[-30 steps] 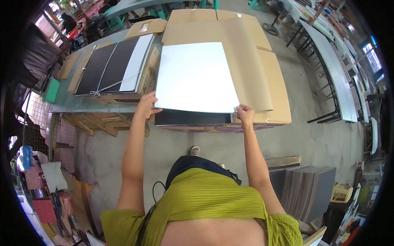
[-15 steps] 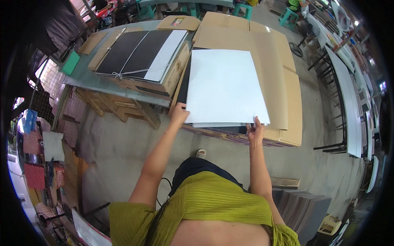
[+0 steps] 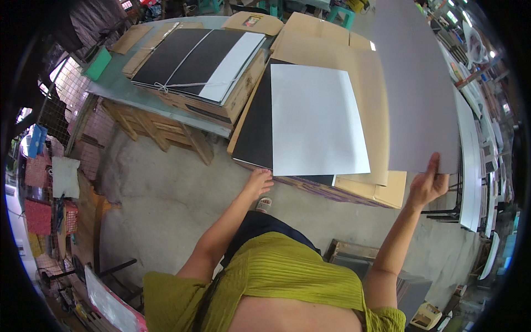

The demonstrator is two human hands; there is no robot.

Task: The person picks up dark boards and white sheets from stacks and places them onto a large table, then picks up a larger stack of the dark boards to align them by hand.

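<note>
Grey sheet [image 3: 421, 91] is raised right of the white sheet [image 3: 318, 123], its lower edge held by the fingers of the right hand [image 3: 428, 188]; left hand [image 3: 258, 183], fingers loosely parted, is just beside the white sheet's near-left corner.

A head-worn fisheye looks down and forward over the white sheet [image 3: 318, 122].

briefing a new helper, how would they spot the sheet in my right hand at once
Find the big tan cardboard box at the centre, with a white sheet lying over it. Just right of it, your right hand grips a large grey sheet by its lower edge. Unlike the white sheet, it is grey and held up.
</note>
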